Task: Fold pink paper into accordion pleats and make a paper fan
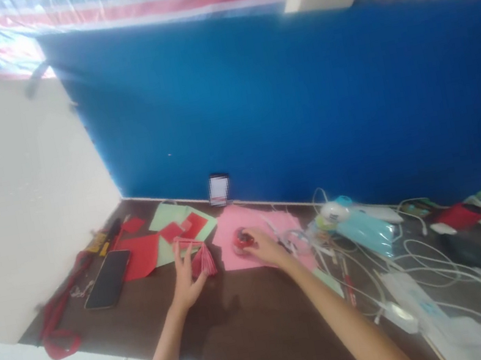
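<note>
My left hand (187, 285) rests on the table with its fingers stretched and thumb apart, touching a pleated pink-red paper piece (207, 261), which spreads like a fan or tassel with a thin strip along its top. My right hand (269, 249) has its fingers curled round a small round red thing (242, 240), apparently a roll of tape; part of it lies hidden under the fingers. Beneath it are pink paper sheets (234, 262). Scissors (277, 230), slightly blurred, lie beside my right wrist on those sheets.
Red paper (145, 256) and green paper (163, 217) lie at the left, near a black phone (108, 279) and a red strap (53, 318). Tangled white cables (415, 261), a light-blue packet (365, 231) and a power strip (409, 293) crowd the right. A blue panel (256, 109) bounds the back.
</note>
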Demonstrator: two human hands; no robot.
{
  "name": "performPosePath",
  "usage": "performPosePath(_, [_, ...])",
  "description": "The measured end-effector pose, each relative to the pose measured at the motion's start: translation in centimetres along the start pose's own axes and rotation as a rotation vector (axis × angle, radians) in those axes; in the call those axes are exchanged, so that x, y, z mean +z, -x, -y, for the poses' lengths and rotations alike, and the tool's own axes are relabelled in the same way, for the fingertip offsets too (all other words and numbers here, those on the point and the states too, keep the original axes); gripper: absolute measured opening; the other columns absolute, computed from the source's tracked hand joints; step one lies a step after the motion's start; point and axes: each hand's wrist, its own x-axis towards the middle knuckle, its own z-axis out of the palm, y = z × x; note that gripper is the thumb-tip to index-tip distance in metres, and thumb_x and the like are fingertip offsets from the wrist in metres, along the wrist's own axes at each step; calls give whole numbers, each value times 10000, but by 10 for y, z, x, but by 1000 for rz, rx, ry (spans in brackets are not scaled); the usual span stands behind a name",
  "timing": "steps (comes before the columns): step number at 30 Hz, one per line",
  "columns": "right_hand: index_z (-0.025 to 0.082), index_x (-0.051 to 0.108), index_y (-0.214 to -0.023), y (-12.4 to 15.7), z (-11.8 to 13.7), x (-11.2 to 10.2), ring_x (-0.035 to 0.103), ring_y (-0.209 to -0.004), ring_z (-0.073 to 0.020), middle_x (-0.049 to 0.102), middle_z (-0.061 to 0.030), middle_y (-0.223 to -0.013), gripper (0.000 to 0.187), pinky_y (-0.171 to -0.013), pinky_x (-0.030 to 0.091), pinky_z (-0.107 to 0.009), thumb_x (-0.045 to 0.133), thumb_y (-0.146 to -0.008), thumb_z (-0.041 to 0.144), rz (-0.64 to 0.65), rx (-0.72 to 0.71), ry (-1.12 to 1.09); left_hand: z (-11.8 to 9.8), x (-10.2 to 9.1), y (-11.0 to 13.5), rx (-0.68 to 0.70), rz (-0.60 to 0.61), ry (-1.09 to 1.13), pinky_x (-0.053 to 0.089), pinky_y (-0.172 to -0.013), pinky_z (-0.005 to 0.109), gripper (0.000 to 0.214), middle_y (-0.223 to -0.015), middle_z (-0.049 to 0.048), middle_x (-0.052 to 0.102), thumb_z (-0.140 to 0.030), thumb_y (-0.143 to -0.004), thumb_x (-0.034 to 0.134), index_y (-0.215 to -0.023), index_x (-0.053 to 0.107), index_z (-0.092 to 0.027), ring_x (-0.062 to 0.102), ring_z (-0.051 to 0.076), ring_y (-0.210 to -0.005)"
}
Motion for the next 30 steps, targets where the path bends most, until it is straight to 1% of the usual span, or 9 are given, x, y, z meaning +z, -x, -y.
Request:
performPosePath(2, [224,480,-1212,12,-7,-3,455,-1177,-219,484,-87,-1283,516,-972,377,-382,623,-718,263,23,-49,-15,-22,21,-1,42,-18,42,176,-1066,507,699,-1483,127,24,-325,-792,537,-1396,203,-211,82,307,-1362])
performPosePath(4, [233,446,-1246,23,-24,-17,486,-1144,-190,482,-74,-1289,488,-937,406,-341,561,-773,273,-22,2,45,-38,49,-5,61,12,82,174,-1070,504,761,-1469,149,108,-311,-768,558,-1405,162,-182,105,308,-1357])
performPosePath(7, [166,565,-1074,39,-58,-48,581,-948,-163,599,-90,-1089,286,-838,445,-293,390,-856,229,-147,201,211,-50,96,-17,14,40,202,176,-1082,468,924,-1446,173,175,-299,-677,642,-1412,100,-155,142,318,-1348])
performPosePath(9, [138,618,-919,48,-78,-64,588,-880,-182,634,-99,-951,266,-813,440,-305,367,-847,189,-158,256,265,-52,124,-25,-97,-2,258,188,-1082,454,1008,-1440,178,181,-289,-631,671,-1410,47,-153,170,315,-1342])
performPosePath(13, [153,633,-853,56,-96,-67,553,-944,-196,624,-94,-966,209,-852,389,-291,431,-801,171,-143,272,348,-52,158,-39,-230,-113,269,239,-1071,434,988,-1378,191,293,-279,-611,687,-1388,98,-123,292,301,-1296])
performPosePath(16, [154,614,-913,57,-95,-55,535,-970,-211,601,-108,-1013,218,-842,374,-293,456,-819,273,-119,294,432,-52,167,-43,-254,-215,296,330,-1021,424,828,-1305,177,397,-277,-655,657,-1342,221,-126,408,288,-1221])
performPosePath(19, [165,598,-925,60,-94,-50,555,-936,-212,611,-93,-1015,225,-797,387,-291,472,-816,317,-17,310,527,-52,170,-43,-204,-249,338,379,-980,420,705,-1241,158,465,-284,-677,647,-1282,319,-129,467,274,-1164])
performPosePath(27, [206,557,-1059,80,-98,-76,592,-927,-210,631,-71,-1068,266,-738,413,-274,411,-840,249,26,221,548,-52,166,-40,-255,-232,300,416,-947,408,699,-1230,128,502,-315,-680,668,-1278,333,-177,517,252,-1116])
performPosePath(30, [210,523,-1144,87,-94,-83,603,-910,-221,623,-87,-1096,349,-700,414,-276,433,-807,197,168,192,601,-53,163,-38,-281,-211,252,410,-954,415,692,-1235,116,504,-321,-688,659,-1283,332,-191,514,249,-1123])
